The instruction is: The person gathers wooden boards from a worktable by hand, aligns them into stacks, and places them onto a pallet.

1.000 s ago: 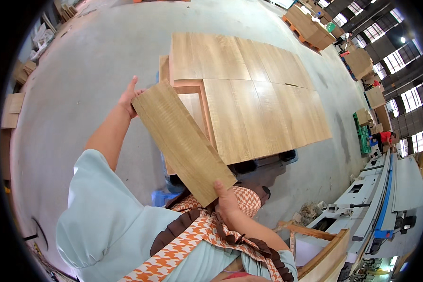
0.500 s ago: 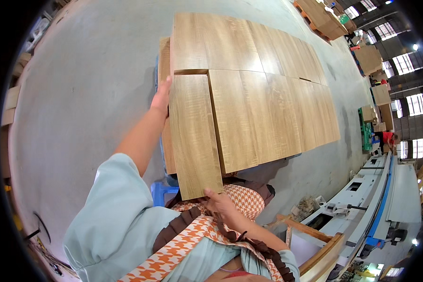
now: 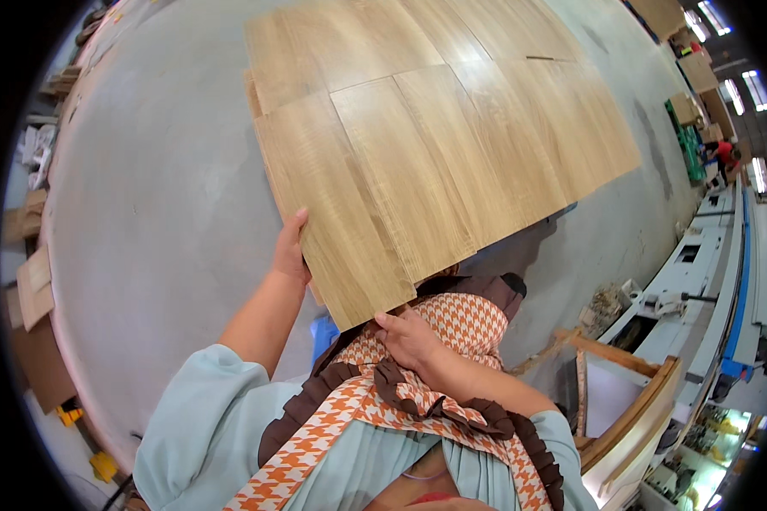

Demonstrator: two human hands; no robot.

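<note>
A long wood-grain board [image 3: 328, 200] lies nearest me, at the left end of a layer of similar boards [image 3: 477, 162]. Its long right side sits close against the neighbouring board, and its near end juts out a little toward me. Gripping its left edge is my left hand [image 3: 291, 249], thumb at the top and the other fingers mostly hidden by the board. My right hand [image 3: 409, 337] holds the near end close to the right corner, with the thumb at the edge and the fingertips out of sight.
Part of a blue stool [image 3: 323, 335] shows below the board, beside my apron [image 3: 464, 322]. At the right stand a wooden-framed piece [image 3: 626, 409] and a long grey machine [image 3: 699, 272]. A person in red [image 3: 724, 155] is far off. Cardboard pieces [image 3: 36, 285] line the left.
The board has slid away from me and right, closing the gaps at its far end and right side. My left hand is now nearer the board's close end; my right hand stays there.
</note>
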